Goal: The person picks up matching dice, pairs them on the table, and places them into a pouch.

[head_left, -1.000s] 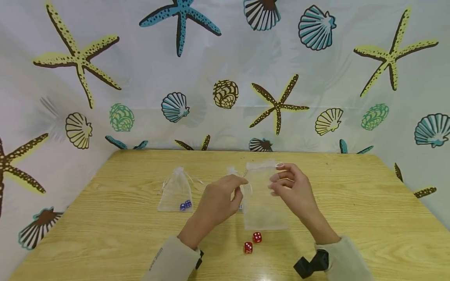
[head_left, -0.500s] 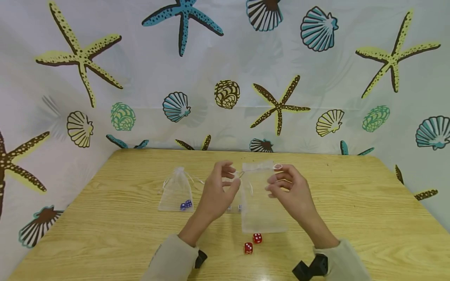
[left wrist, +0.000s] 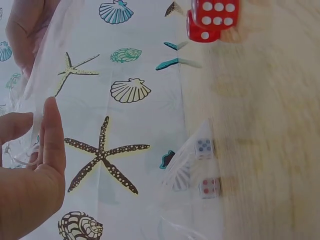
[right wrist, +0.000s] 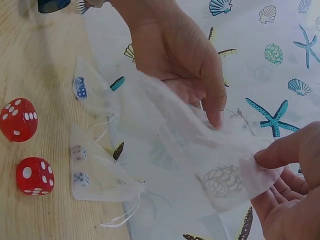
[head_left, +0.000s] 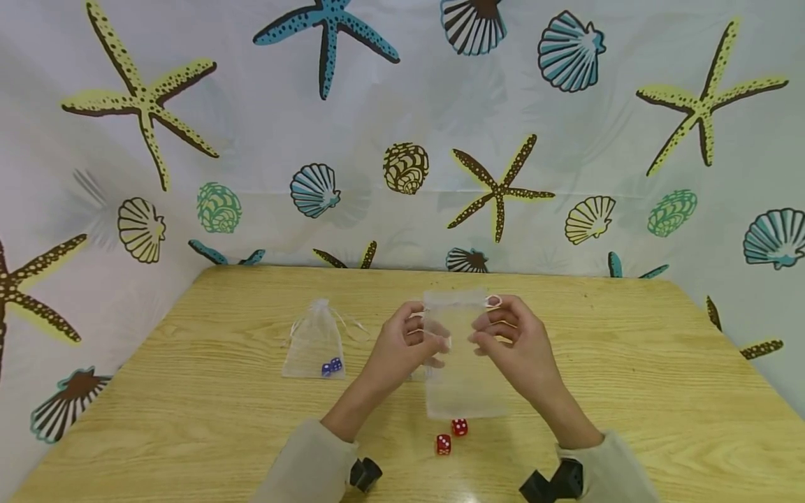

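A sheer white drawstring bag [head_left: 465,384] hangs upright between the two hands, flat and see-through. My right hand [head_left: 522,342] pinches its upper right side between thumb and fingers, close to a white cord loop. At the left edge, my left hand [head_left: 402,342] holds the bag with the thumb in front and the fingers behind, visible through the mesh. In the left wrist view the bag's edge passes between that thumb [left wrist: 17,126] and the fingers. Two red dice [head_left: 443,444] with white pips lie on the table just below the bag.
A second mesh bag [head_left: 314,335] with two blue dice [head_left: 331,367] lies to the left on the wooden table [head_left: 189,419]. Behind the hands is another bag [right wrist: 100,172] holding two white dice [left wrist: 204,148]. A shell-patterned cloth [head_left: 365,230] hangs at the back.
My left hand was away from the bag's edge half a second ago; now its fingers have gone behind the mesh with the thumb in front. The bag has shifted slightly left.
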### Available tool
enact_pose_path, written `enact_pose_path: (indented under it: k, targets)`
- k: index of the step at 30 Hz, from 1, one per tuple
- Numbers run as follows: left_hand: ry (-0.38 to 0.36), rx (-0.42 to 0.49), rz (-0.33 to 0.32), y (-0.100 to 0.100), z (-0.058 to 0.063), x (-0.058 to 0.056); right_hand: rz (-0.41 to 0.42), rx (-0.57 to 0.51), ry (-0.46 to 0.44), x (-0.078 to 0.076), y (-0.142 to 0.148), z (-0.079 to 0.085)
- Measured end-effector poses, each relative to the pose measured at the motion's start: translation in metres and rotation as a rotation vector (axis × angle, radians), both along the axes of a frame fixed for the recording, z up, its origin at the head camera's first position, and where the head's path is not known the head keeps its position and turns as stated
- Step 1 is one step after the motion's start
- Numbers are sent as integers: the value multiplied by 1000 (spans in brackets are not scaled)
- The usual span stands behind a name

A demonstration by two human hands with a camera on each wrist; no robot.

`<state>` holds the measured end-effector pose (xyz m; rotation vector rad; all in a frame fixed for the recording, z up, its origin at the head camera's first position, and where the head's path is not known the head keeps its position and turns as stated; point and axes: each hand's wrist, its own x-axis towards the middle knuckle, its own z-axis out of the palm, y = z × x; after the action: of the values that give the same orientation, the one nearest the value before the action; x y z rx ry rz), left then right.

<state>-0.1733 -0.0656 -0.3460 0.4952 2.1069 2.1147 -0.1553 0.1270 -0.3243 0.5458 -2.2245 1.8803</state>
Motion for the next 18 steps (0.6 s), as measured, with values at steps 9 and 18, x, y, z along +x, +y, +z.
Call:
enact_pose_path:
  k: [9,18]
  targets:
    - [153,-91,71,3,-1,0,5,140,14,1,2,2]
    - [311,-215,135,3,-1,5,-44,240,259,-1,7,-1]
